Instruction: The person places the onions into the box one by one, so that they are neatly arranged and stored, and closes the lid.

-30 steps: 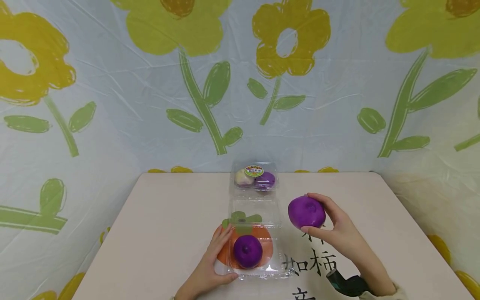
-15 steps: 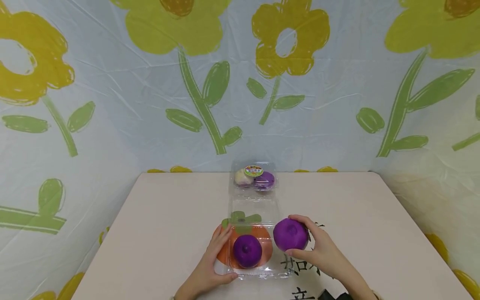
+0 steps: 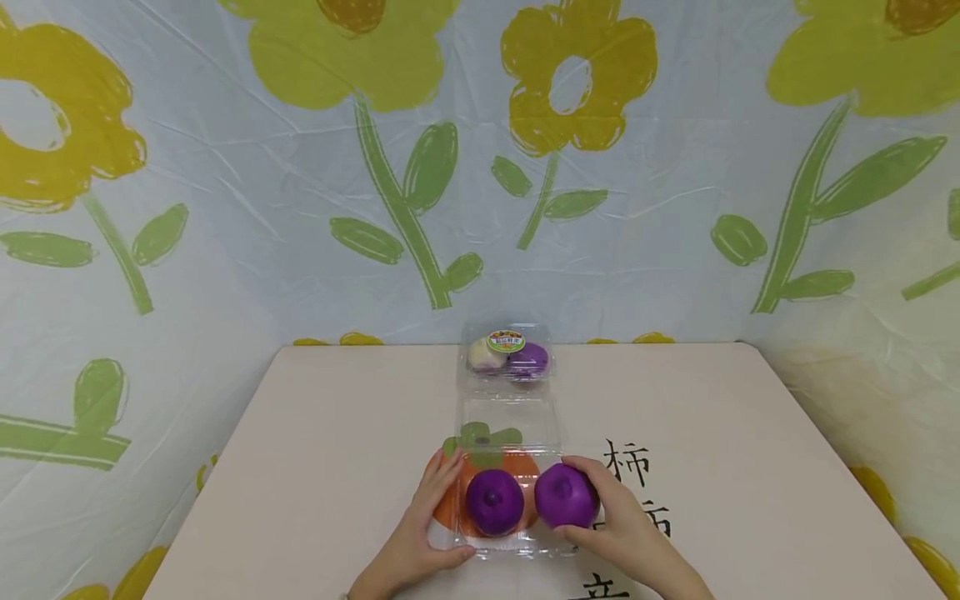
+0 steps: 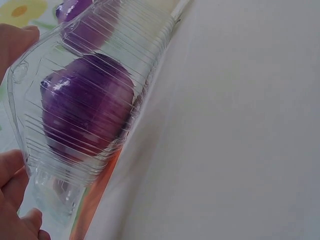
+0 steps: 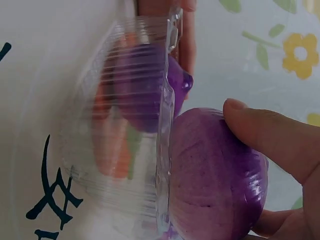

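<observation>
A purple onion [image 3: 495, 502] sits in the left half of an open clear plastic box [image 3: 517, 547], whose lid [image 3: 510, 414] lies folded back flat. My left hand [image 3: 420, 529] holds the box's left side, fingers toward the hinge and thumb at the front corner. The ribbed wall crosses in front of the seated onion [image 4: 87, 107] in the left wrist view. My right hand [image 3: 618, 525] grips a second purple onion [image 3: 567, 497] over the right end of the box. In the right wrist view this held onion [image 5: 215, 175] is just above the rim, beside the other.
Behind the lid stands a closed clear box [image 3: 553, 343] with a label [image 3: 507, 342], holding a whitish item [image 3: 487, 358] and a purple one [image 3: 529, 361]. The pale table [image 3: 337, 433] bears a printed orange persimmon and black characters. Flower-printed cloth [image 3: 645, 283] rises around the table.
My right hand has brought its onion left and toward me, from the right of the box to over its right half. My left hand and the box have stayed in place.
</observation>
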Demonstrator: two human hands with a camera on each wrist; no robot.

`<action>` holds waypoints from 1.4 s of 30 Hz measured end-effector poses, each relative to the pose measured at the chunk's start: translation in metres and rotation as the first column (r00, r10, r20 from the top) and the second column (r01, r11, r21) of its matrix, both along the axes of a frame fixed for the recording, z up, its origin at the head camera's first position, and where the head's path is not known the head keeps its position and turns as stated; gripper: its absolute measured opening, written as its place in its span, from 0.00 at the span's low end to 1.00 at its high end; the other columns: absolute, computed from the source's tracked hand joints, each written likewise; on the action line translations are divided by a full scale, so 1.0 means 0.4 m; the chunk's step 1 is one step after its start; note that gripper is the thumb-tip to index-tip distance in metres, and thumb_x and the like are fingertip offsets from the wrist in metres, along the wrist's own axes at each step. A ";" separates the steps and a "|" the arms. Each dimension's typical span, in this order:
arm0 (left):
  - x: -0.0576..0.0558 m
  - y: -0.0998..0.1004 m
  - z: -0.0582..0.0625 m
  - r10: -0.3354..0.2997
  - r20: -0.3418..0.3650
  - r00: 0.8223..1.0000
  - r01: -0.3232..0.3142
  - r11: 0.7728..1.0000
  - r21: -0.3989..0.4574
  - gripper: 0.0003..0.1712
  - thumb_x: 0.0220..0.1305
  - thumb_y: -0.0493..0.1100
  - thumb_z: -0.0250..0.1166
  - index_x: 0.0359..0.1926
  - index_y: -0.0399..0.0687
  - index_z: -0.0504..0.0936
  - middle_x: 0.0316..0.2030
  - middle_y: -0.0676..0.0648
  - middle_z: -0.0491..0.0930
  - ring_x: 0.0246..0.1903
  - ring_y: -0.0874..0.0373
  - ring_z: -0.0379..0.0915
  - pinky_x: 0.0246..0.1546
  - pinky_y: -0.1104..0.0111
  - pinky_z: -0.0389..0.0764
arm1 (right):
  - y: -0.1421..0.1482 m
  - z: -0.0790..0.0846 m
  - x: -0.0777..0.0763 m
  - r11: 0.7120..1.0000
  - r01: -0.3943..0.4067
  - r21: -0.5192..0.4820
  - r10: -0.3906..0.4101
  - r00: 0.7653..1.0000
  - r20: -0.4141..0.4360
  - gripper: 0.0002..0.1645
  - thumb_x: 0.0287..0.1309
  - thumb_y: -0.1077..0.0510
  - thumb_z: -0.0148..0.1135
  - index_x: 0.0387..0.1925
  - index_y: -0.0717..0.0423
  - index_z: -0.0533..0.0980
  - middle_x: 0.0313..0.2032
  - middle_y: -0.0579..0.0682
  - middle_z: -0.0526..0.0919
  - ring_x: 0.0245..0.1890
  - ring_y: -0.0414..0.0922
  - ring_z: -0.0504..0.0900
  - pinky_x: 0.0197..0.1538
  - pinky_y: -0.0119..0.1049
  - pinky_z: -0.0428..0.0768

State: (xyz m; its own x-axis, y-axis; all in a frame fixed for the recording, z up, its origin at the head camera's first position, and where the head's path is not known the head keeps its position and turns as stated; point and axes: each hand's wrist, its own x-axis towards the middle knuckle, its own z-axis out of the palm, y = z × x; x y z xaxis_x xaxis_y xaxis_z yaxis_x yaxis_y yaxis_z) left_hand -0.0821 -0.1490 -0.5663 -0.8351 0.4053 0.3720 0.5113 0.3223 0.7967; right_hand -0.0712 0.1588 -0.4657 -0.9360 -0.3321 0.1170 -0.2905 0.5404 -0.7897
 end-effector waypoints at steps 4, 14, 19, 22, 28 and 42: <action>-0.002 0.000 -0.003 0.000 0.003 1.000 0.000 1.000 -0.001 0.58 0.49 0.52 0.78 0.76 0.46 0.57 0.77 0.44 0.51 0.74 0.32 0.32 0.59 0.27 0.46 | -0.013 -0.001 0.007 0.999 0.012 0.049 -0.012 1.000 -0.009 0.46 0.44 0.52 0.80 0.64 0.51 0.68 0.60 0.50 0.74 0.59 0.52 0.75 0.55 0.55 0.79; -0.006 0.000 -0.003 -0.015 -0.017 1.000 0.015 1.000 0.012 0.58 0.50 0.53 0.77 0.76 0.45 0.56 0.77 0.42 0.50 0.73 0.29 0.32 0.58 0.25 0.45 | -0.042 -0.021 0.008 0.978 0.054 0.201 -0.024 0.988 -0.150 0.48 0.41 0.48 0.81 0.64 0.57 0.71 0.57 0.54 0.75 0.60 0.59 0.73 0.65 0.65 0.65; -0.008 0.001 -0.003 -0.015 -0.028 1.000 0.015 1.000 0.009 0.58 0.51 0.53 0.77 0.76 0.44 0.56 0.77 0.42 0.51 0.73 0.27 0.33 0.58 0.25 0.45 | -0.053 -0.039 0.004 0.955 0.064 0.290 0.041 0.939 -0.340 0.50 0.35 0.45 0.82 0.61 0.62 0.74 0.52 0.54 0.78 0.57 0.55 0.74 0.66 0.65 0.61; -0.009 0.001 -0.004 -0.019 -0.035 0.999 0.019 1.000 0.013 0.58 0.51 0.53 0.77 0.76 0.43 0.56 0.77 0.42 0.51 0.72 0.27 0.33 0.58 0.26 0.45 | -0.060 -0.049 0.002 0.940 0.067 0.334 0.077 0.913 -0.401 0.51 0.35 0.43 0.82 0.60 0.64 0.75 0.50 0.56 0.79 0.55 0.56 0.75 0.64 0.67 0.64; -0.007 0.003 -0.002 -0.022 -0.034 0.999 0.022 1.000 0.012 0.58 0.51 0.53 0.77 0.76 0.43 0.56 0.76 0.41 0.51 0.73 0.27 0.32 0.58 0.26 0.45 | -0.069 -0.058 0.007 0.914 0.042 0.404 0.103 0.939 -0.329 0.48 0.50 0.39 0.72 0.64 0.66 0.71 0.55 0.59 0.78 0.61 0.61 0.71 0.64 0.68 0.62; -0.004 0.000 -0.002 -0.014 -0.023 1.000 0.014 1.000 0.004 0.57 0.51 0.52 0.77 0.76 0.44 0.56 0.77 0.42 0.51 0.73 0.29 0.32 0.59 0.27 0.44 | -0.054 -0.046 -0.010 0.980 0.027 0.196 0.031 0.958 -0.285 0.31 0.60 0.47 0.68 0.58 0.62 0.77 0.54 0.53 0.81 0.58 0.54 0.76 0.63 0.60 0.70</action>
